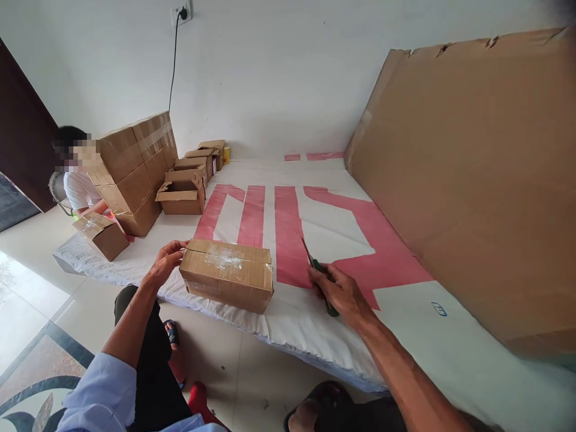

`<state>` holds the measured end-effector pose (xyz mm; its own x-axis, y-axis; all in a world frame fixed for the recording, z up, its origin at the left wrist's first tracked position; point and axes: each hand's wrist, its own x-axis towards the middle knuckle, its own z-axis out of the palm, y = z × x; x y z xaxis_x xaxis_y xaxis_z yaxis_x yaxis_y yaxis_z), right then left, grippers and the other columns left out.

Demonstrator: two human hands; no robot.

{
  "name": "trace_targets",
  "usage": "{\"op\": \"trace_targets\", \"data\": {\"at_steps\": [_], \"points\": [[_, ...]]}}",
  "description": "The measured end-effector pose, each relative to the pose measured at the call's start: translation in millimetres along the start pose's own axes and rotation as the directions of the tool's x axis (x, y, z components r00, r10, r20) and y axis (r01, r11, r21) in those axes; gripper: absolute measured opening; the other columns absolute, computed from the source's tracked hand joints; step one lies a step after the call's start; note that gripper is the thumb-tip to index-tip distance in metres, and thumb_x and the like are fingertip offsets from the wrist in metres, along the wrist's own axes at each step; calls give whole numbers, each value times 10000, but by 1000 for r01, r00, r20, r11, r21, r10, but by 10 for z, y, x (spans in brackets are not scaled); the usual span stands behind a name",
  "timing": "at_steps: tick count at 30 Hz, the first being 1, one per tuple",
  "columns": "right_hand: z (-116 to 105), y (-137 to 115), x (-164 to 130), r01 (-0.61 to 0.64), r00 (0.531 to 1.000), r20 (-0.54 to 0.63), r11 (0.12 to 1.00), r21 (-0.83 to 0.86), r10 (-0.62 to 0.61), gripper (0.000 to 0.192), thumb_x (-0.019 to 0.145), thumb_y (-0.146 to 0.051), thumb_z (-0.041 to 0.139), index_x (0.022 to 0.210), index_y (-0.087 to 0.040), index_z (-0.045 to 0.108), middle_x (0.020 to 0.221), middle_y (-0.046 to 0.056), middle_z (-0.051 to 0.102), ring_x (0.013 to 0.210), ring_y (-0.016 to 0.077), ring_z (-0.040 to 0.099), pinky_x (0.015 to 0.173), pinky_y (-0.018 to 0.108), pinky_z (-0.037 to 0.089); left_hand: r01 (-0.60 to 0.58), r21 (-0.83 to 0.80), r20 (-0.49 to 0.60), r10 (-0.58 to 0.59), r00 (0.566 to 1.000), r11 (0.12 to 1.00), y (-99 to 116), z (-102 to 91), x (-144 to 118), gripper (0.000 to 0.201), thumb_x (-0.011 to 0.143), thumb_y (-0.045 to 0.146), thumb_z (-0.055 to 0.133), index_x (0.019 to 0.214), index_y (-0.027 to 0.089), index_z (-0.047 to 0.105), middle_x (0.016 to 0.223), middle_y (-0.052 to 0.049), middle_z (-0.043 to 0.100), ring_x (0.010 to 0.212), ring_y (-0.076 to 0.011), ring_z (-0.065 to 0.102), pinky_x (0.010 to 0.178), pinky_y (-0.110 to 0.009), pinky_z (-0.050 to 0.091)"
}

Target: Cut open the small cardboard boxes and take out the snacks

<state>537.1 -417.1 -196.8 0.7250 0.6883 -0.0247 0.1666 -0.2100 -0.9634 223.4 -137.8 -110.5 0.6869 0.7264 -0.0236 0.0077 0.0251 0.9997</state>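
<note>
Down on a white sheet (315,228) with broad red markings, spread over pale floor tiles (27,300), the left hand (164,264) rests its loosely spread fingers against the near end of a taped cardboard box (227,273). Just beyond that box, the right hand (342,294) is closed around a green-handled cutter (319,273), blade pointing away. Past the right fingertips a large cardboard sheet (472,174) leans by the white wall (270,72). Far off left, stacked boxes (135,168) stand beside another person (78,180).
</note>
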Motion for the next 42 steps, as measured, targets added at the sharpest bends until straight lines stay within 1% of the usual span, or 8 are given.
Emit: {"op": "trace_targets", "data": {"at_steps": [3, 8, 12, 18, 24, 31, 36, 42], "points": [[154, -37, -70, -35, 995, 102, 982, 186, 16, 532, 741, -728, 792, 832, -227, 641, 629, -12, 607, 556, 156, 547, 518, 293, 460, -1, -44, 0, 1, 1000, 999, -36, 29, -22, 351, 685, 382, 825, 924, 190, 653, 1339, -86, 751, 1135, -246, 704, 847, -293, 511], [431, -16, -156, -125, 977, 211, 876, 465, 27, 599, 682, -746, 875, 938, -228, 717, 765, 14, 698, 603, 153, 619, 495, 264, 499, -17, -93, -21, 15, 1000, 996, -72, 102, -84, 344, 687, 373, 861, 888, 182, 657, 1303, -83, 757, 1072, -224, 696, 828, -279, 482], [561, -23, -192, -163, 971, 236, 832, 530, 40, 581, 682, -716, 904, 992, -250, 747, 764, 4, 713, 626, 166, 646, 557, 287, 566, -58, -85, 4, 59, 998, 995, -48, 196, -153, 294, 691, 345, 885, 837, 165, 704, 1278, -82, 771, 1044, -217, 697, 834, -276, 475], [555, -34, -188, -152, 980, 193, 820, 551, 51, 664, 622, -783, 906, 1029, -279, 759, 782, -13, 727, 631, 163, 648, 583, 296, 604, -77, 0, 91, 76, 993, 997, -2, 194, -178, 309, 723, 390, 908, 914, 166, 816, 1369, -107, 750, 1216, -314, 688, 1000, -360, 491], [497, -73, -214, -97, 981, 194, 909, 406, 18, 569, 799, -819, 727, 939, -268, 696, 655, -26, 637, 571, 173, 612, 529, 293, 534, -132, 54, 239, 115, 964, 990, 31, 160, -114, 320, 730, 374, 950, 982, 206, 848, 1458, -109, 702, 1459, -355, 545, 1239, -450, 358], [117, -376, -136, 29, 996, 68, 944, 327, -54, 640, 702, -827, 800, 922, -260, 600, 753, -24, 650, 577, 146, 595, 514, 285, 523, -221, 90, 357, 176, 918, 971, 55, 242, -136, 274, 852, 346, 829, 1097, 230, 861, 1513, -90, 648, 1508, -347, 489, 1295, -467, 300], [-42, -999, -206, 183, 949, 272, 981, -70, -158, 559, 865, -776, 681, 1030, -242, 668, 702, -25, 615, 579, 151, 552, 531, 284, 464, -213, 41, 423, 176, 889, 976, -31, 227, -130, 334, 833, 310, 843, 1161, 246, 839, 1478, -85, 651, 1408, -332, 569, 1109, -407, 515], [41, -1512, -192, 433, 865, 426, 825, -362, -267, 379, 930, -596, 614, 954, -253, 775, 913, 37, 764, 839, 239, 673, 741, 350, 512, -215, 38, 401, 182, 898, 976, -55, 165, -201, 404, 815, 202, 804, 1219, 225, 806, 1448, -101, 633, 1355, -322, 583, 944, -340, 585]]}}
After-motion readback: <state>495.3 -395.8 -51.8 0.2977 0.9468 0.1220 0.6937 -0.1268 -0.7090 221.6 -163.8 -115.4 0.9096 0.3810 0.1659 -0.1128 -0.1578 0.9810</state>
